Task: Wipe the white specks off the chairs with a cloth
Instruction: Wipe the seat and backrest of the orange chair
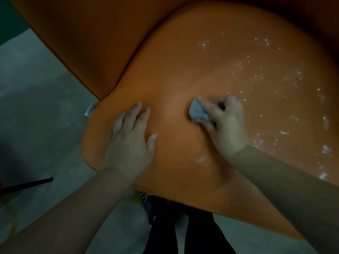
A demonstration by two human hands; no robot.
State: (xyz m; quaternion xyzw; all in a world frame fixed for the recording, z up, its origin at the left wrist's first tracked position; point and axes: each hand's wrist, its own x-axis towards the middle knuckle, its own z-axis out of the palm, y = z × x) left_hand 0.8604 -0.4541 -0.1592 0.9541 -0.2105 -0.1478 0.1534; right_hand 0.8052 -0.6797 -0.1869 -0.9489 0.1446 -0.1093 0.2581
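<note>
Both my forearms reach in from the near edge, over my dark trousers and the grey floor. My left hand lies flat on the near left part of the orange chair seat, fingers straight and slightly spread, holding nothing. My right hand sits just right of it, fingers curled round a crumpled pale cloth and pressing it onto the seat near its middle. This hand is blurred. White specks are scattered across the right half of the seat, from the far side down to the near right edge. One larger white smear sits near my right wrist. Seat surface left of the cloth looks plain orange. Small white label hangs at the seat's left edge. Thin black rod lies on the floor, near left.
</note>
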